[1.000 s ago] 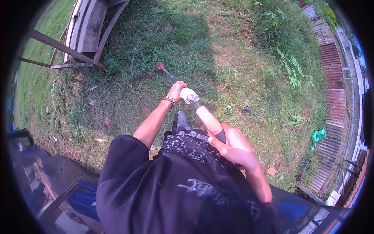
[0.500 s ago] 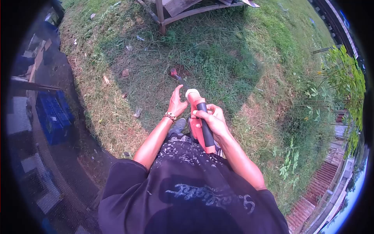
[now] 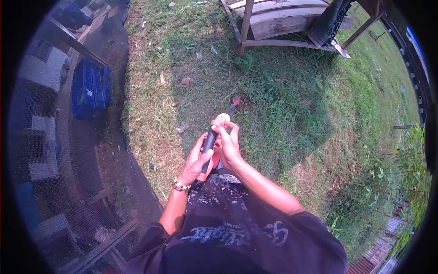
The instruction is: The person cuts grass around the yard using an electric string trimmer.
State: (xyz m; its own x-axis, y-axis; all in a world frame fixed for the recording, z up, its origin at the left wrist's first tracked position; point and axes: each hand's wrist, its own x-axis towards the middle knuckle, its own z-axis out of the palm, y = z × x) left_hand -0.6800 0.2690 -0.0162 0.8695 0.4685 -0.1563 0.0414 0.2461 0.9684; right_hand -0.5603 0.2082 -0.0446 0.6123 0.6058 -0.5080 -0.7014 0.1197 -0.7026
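A red and black cordless grass trimmer (image 3: 209,142) is in front of my body, its shaft pointing forward and down to a small red head (image 3: 236,101) at the grass. My left hand (image 3: 195,165), with a beaded bracelet at the wrist, is wrapped round the black grip. Farther forward, my right hand (image 3: 228,145) has its thumb and fingers closed around the red front part, just behind the pale collar (image 3: 222,118). The lower red body is partly hidden by my hands.
A wooden frame with planks (image 3: 285,23) stands ahead. Dark mesh netting (image 3: 132,182) runs along the left, with a blue crate (image 3: 89,91) behind it. Leafy plants (image 3: 413,150) grow at the right. Bits of litter and a brick piece (image 3: 185,81) lie in the grass.
My left hand, earlier open beside the front of the trimmer, now holds the black grip. My right hand has shifted from that grip to the front part. The view has turned.
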